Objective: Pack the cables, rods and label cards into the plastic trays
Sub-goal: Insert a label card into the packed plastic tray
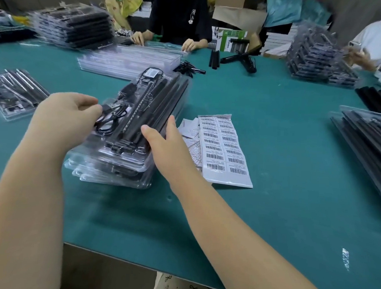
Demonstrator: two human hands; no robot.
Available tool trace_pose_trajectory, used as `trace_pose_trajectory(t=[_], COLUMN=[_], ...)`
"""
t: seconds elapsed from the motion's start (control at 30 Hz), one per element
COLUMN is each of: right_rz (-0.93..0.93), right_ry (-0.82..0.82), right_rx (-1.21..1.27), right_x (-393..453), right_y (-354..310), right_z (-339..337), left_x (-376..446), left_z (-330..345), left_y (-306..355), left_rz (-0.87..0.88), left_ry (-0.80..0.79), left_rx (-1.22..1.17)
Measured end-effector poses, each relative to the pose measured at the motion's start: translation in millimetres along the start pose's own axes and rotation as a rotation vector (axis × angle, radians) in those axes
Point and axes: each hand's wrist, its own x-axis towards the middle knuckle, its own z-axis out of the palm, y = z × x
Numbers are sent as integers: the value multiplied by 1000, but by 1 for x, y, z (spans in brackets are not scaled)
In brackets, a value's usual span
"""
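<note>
A coiled black cable (111, 120) is being pinched by the left hand (66, 116) over the top tray (129, 129); the tray's right edge is being touched by the spread right hand (170, 150), its fingertips partly hidden.

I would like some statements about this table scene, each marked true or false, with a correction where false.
1. The left hand pinches a black cable over the top tray. True.
2. The sheet of barcode labels lies to the left of the tray stack. False: it lies on the right of the stack, past the right hand.
3. The table cover is red. False: it is teal green.
4. Black rods lie lengthwise in the top tray. True.
5. The right hand holds a pair of scissors. False: it holds no tool; its fingers are straight at the right edge of the tray stack.
</note>
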Motion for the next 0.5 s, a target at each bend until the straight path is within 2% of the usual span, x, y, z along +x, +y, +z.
trace_pose_trajectory(t=[0.23, 0.5], right_rz=[74, 57], right_ry=[1, 18], right_rx=[274, 328], right_x=[-6, -8], right_y=[3, 11], right_z=[0, -11], left_x=[-5, -12], left_z=[-2, -3], left_y=[13, 25], left_rz=[54, 69], left_ry=[-58, -17], left_rx=[134, 202])
